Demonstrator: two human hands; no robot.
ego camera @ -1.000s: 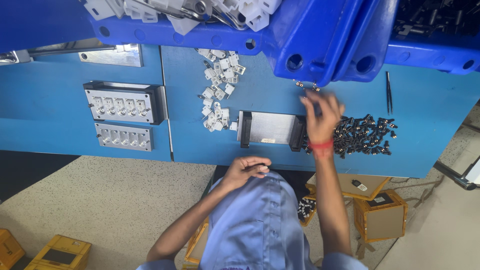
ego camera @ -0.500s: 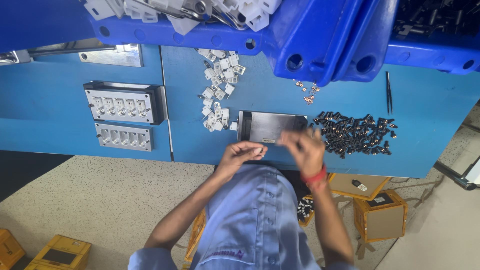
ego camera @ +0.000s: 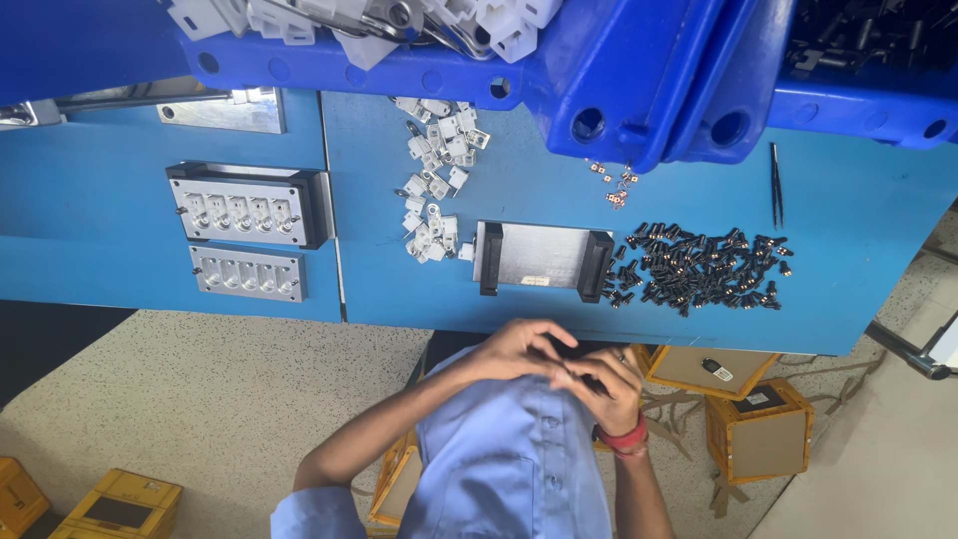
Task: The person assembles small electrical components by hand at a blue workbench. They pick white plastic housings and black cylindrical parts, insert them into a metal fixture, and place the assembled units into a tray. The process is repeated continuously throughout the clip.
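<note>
My left hand (ego camera: 514, 351) and my right hand (ego camera: 604, 389) meet close to my chest, just below the front edge of the blue table (ego camera: 100, 250). Their fingers are pinched together around a small dark part (ego camera: 582, 379) that is mostly hidden. A red band circles my right wrist. On the table above the hands lies a grey metal plate with black end blocks (ego camera: 544, 257). A heap of small black parts (ego camera: 699, 269) lies to its right, and white plastic pieces (ego camera: 434, 190) are scattered to its left.
Two metal blocks with rows of sockets (ego camera: 249, 205) sit at the table's left. A few tiny copper pieces (ego camera: 614, 185) and black tweezers (ego camera: 775, 185) lie near the blue bins (ego camera: 619, 60) at the back. Cardboard boxes (ego camera: 763, 434) and yellow boxes (ego camera: 120, 499) stand on the floor.
My right hand has come back from the black parts on the table down to my chest, where it now meets my left hand. The left hand stayed near my chest.
</note>
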